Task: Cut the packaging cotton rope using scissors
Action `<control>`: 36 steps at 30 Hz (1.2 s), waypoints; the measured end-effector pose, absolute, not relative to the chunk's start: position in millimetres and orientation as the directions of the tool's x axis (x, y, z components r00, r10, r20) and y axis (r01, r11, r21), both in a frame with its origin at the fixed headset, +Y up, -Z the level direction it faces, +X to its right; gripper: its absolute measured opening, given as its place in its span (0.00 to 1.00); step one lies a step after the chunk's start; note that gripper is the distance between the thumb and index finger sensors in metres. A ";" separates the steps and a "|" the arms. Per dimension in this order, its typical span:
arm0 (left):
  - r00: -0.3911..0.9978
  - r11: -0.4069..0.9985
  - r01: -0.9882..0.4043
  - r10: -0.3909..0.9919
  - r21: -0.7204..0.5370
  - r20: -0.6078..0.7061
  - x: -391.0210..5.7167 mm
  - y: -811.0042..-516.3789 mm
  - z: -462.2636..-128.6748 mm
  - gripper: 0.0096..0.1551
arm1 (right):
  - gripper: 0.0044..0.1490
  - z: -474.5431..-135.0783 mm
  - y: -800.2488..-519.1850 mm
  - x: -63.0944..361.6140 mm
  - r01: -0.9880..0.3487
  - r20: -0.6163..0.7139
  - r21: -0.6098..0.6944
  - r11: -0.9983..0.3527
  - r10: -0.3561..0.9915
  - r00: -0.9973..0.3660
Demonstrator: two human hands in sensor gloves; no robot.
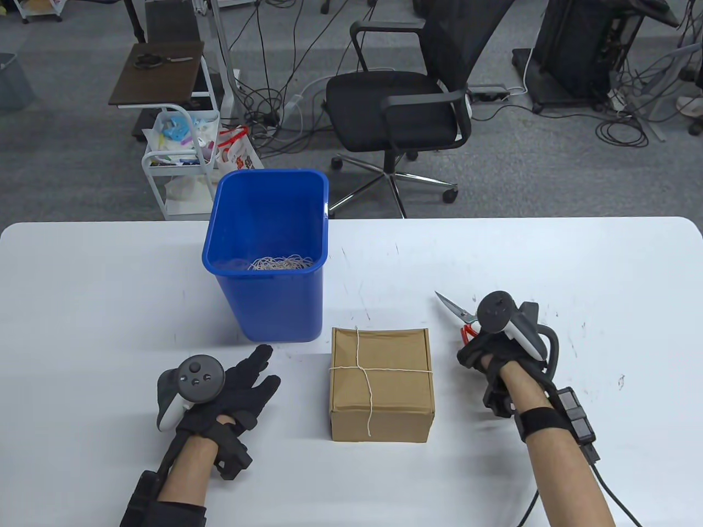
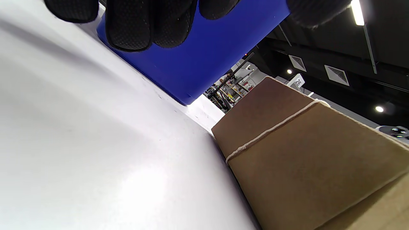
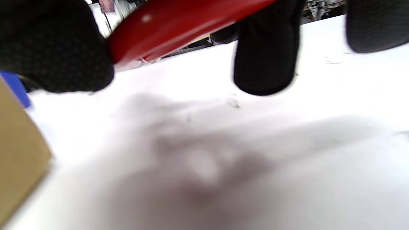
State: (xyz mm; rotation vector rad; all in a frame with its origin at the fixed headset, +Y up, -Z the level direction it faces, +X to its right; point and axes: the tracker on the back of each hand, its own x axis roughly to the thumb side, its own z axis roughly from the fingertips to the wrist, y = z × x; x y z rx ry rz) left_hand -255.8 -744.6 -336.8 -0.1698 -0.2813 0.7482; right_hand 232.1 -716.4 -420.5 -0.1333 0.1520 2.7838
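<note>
Right hand (image 1: 486,351) grips the red-handled scissors (image 1: 458,314) — blades pointing to 10 o'clock. Left hand (image 1: 241,387) rests spread on the bench (image 1: 576,263). The cotton rope (image 1: 365,373) crosses the cardboard box (image 1: 403,395) between them.

white table (image 1: 549,258): box (image 1: 381,384), bin (image 1: 269,263)

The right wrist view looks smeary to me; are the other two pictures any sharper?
Right wrist view: blurred, the red scissors handle and gloved fingers soft, a dim shadow on the table. Left wrist view: sharp, tilted, glare on the table, the rope crisp on the box. Table view: evenly lit and clear.
</note>
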 end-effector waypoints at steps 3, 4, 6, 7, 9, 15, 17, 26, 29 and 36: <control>0.685 0.711 -0.655 0.701 -0.254 0.196 -254.5 -745.1 -338.0 0.46 | 0.65 -410.4 -708.5 237.2 -0.551 -0.024 0.003 -0.834 0.551 -0.834; 0.679 0.706 -0.661 0.707 -0.256 0.197 -253.7 -744.7 -338.5 0.46 | 0.66 -406.5 -706.7 240.0 -0.644 0.018 0.021 -0.765 0.644 -0.765; 0.666 0.697 -0.671 0.717 -0.255 0.207 -251.0 -743.0 -339.5 0.46 | 0.66 -400.9 -705.2 240.0 -0.780 0.050 0.047 -0.624 0.781 -0.622; 0.658 0.692 -0.677 0.722 -0.252 0.214 -248.4 -741.4 -340.2 0.46 | 0.64 -397.2 -703.7 239.3 -0.826 0.060 0.061 -0.561 0.828 -0.558; 0.632 0.675 -0.694 0.738 -0.250 0.237 -239.9 -735.2 -341.4 0.46 | 0.60 -392.4 -700.4 236.7 -0.872 0.074 0.069 -0.484 0.874 -0.480; 0.570 0.644 -0.707 0.764 -0.292 0.303 -194.0 -710.7 -345.6 0.47 | 0.55 -393.3 -687.8 226.7 -0.928 0.061 0.066 -0.367 0.930 -0.363; 0.603 0.680 -0.661 0.733 -0.318 0.315 -177.1 -707.3 -346.3 0.49 | 0.59 -394.9 -684.2 220.5 -0.918 0.061 0.105 -0.383 0.924 -0.378; 0.763 0.851 -0.442 0.523 -0.283 0.379 -146.6 -722.0 -340.8 0.53 | 0.54 -392.5 -679.0 194.0 -0.799 0.079 0.310 -0.515 0.851 -0.518; 0.735 0.816 -0.489 0.576 -0.308 0.359 -149.1 -728.2 -341.7 0.51 | 0.54 -392.4 -677.0 187.0 -0.741 0.082 0.335 -0.582 0.802 -0.592; 0.719 0.797 -0.516 0.602 -0.313 0.348 -150.5 -735.9 -341.2 0.52 | 0.60 -394.3 -672.4 178.2 -0.592 0.006 0.596 -0.543 0.740 -0.673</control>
